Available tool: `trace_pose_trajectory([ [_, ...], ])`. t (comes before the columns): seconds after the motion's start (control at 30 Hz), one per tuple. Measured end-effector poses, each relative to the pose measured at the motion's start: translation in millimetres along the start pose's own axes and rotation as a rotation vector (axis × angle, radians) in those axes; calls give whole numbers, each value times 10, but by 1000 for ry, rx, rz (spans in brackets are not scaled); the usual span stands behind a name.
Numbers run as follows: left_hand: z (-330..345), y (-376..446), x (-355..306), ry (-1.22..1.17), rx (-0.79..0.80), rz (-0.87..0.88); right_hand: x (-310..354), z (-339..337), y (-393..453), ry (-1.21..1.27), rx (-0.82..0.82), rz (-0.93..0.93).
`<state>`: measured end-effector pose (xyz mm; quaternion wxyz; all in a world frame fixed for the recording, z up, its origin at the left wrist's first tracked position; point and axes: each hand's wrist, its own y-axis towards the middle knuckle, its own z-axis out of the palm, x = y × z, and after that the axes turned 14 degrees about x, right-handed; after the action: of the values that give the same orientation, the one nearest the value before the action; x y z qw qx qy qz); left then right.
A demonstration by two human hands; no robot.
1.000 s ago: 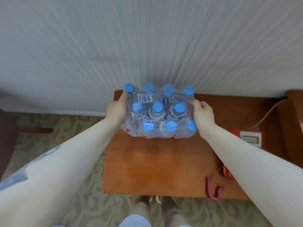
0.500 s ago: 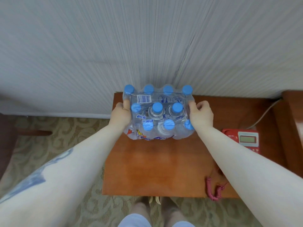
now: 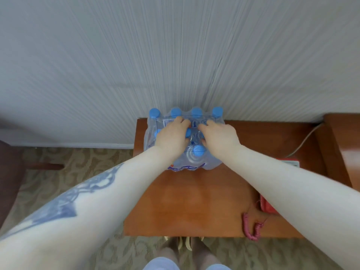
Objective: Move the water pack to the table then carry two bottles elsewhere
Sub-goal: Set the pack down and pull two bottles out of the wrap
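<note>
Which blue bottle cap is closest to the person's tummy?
The blue cap showing between the two wrists, at the pack's near edge. The other caps sit farther back, toward the wall.

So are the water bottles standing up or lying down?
Standing up. The water pack sits on the table with its blue caps pointing upward.

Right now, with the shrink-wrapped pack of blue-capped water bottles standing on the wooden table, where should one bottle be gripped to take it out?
Grip a middle bottle by its neck, just under the blue cap, coming straight down from above. The clear-film water pack stands upright with caps up and film wrapping the sides. Both the left hand and right hand are on its top.
</note>
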<state>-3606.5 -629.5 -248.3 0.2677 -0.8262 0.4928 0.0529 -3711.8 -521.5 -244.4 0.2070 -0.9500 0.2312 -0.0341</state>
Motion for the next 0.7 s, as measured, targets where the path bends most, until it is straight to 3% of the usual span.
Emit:
trace_pose_trajectory([
  [0.1,22,119,-4,128,65,-3,-9,-32,73,-165,115,37],
  [0.23,38,215,1,206,101,9,32,-34,187,-162,221,89],
  [0.43,149,170,88,73,42,18,-21,6,168,-57,198,20],
  [0.7,68,202,121,-7,122,17,-144,-33,186,105,198,-61],
])
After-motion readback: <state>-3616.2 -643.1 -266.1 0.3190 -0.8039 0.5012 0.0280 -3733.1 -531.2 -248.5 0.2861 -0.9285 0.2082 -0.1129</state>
